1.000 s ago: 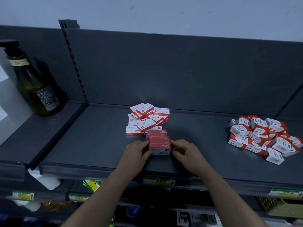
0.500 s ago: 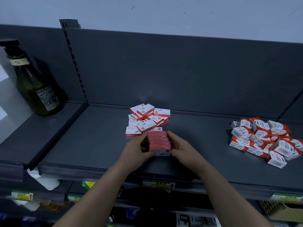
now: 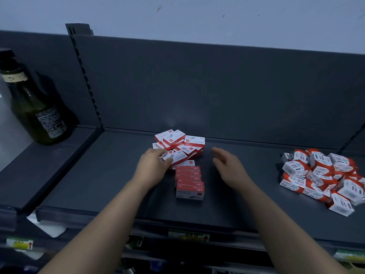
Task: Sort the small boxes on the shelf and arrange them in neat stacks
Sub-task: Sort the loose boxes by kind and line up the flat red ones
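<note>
1. A row of red boxes (image 3: 189,181) stands on edge, packed face to face, in the middle of the dark grey shelf (image 3: 94,178). It runs from near the front edge back toward a loose heap of red-and-white boxes (image 3: 183,144) lying at mixed angles just behind it.
2. The shelf has a dark back panel (image 3: 197,86), with a pale wall (image 3: 177,12) above it. The light is dim and bluish.
3. The left hand (image 3: 153,167) is at the near left side of the heap, its fingers curled over a white-topped box (image 3: 176,157) and gripping it, though blur softens the fingertips.
4. The right hand (image 3: 227,165) hovers to the right of the heap with its fingers straight and spread. It holds nothing and touches nothing.
5. "24/6" can be read on the white-topped box and on other boxes in the heap. The print on the red row is too small to read.
6. Well apart on the right lies a jumbled pile of white-and-orange boxes (image 3: 324,175), and "PAPER CLIP" shows on some of them.
7. At far left, on the neighbouring shelf section, stands a dark green bottle (image 3: 33,107) whose label is illegible.
8. Price tags (image 3: 188,235) sit on the shelf's front rail, blurred.
</note>
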Demonstrator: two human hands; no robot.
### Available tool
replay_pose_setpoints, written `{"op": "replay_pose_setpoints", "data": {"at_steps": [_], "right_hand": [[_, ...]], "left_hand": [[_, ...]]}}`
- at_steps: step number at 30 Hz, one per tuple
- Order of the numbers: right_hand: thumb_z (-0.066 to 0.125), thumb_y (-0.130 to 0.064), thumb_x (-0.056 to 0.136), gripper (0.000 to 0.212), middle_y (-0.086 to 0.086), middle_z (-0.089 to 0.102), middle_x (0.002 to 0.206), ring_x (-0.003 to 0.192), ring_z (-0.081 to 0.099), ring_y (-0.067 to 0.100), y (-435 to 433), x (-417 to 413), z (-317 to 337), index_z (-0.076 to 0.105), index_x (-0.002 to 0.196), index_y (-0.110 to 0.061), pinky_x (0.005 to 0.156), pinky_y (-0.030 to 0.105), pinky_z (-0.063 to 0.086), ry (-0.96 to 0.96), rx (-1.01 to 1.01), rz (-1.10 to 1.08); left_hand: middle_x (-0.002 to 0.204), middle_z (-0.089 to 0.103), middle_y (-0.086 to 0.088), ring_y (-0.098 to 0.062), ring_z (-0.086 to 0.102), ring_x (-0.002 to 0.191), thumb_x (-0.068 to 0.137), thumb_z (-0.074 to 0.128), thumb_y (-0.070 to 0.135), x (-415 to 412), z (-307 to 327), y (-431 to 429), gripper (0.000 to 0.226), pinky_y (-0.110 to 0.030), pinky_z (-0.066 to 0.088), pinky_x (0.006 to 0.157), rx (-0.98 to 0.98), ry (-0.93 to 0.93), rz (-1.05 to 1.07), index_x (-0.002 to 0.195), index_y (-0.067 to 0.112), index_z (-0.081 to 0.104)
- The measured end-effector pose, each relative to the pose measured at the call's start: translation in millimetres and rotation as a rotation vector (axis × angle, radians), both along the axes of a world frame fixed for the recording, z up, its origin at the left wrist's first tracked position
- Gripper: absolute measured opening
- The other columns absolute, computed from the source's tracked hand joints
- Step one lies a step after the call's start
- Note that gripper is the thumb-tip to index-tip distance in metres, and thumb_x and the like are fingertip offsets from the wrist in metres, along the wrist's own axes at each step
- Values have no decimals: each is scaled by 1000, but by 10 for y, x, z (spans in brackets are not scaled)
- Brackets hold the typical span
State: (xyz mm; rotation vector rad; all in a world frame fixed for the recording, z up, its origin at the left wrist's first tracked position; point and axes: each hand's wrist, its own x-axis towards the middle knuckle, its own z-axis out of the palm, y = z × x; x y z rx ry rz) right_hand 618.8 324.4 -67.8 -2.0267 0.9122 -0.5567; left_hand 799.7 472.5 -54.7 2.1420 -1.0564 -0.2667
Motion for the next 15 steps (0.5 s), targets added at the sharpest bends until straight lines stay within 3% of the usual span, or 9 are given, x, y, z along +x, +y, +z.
{"op": "replay_pose_setpoints", "data": {"at_steps": [3,6,8,10,13,15], "right_hand": [[52,-19,96,44,-1,46,143,130,43,13,-161,184,65,44,139,-16,106,24,33,36,-71,-7],[52,-20,96,42,-4,48,139,130,42,14,-271,376,131,45,137,-19,100,21,32,59,-90,34],[53,-23,96,49,-2,41,146,134,37,15,-339,483,131,39,142,-17,105,25,30,129,-82,34],[55,-25,95,55,0,37,150,137,34,17,-388,562,112,35,145,-17,109,28,27,197,-81,35],[62,-21,91,51,2,47,139,127,44,16,-447,616,97,44,138,-15,99,22,31,190,-157,21],[67,-20,86,48,0,53,129,117,50,14,-475,607,114,52,131,-17,92,20,36,106,-141,-14]], "left_hand": [[109,64,-3,-14,53,87,84,69,30,82,-1,-148,29,-34,47,79,87,-26,-56,107,11,67],[122,62,0,-16,57,104,81,72,31,160,-37,-246,43,-29,46,86,141,-20,-88,121,18,63],[123,62,2,-15,57,108,80,73,32,202,-52,-253,46,-30,48,88,164,-32,-106,123,21,62],[113,66,7,-13,60,99,78,73,34,235,-54,-225,38,-32,50,83,147,-53,-119,114,25,66],[90,66,11,-8,61,80,77,74,28,243,-30,-159,15,-36,53,73,8,-13,-127,91,27,69],[96,65,8,-8,63,83,77,75,24,241,-1,-121,20,-33,54,75,-85,108,-108,92,34,67]]}}
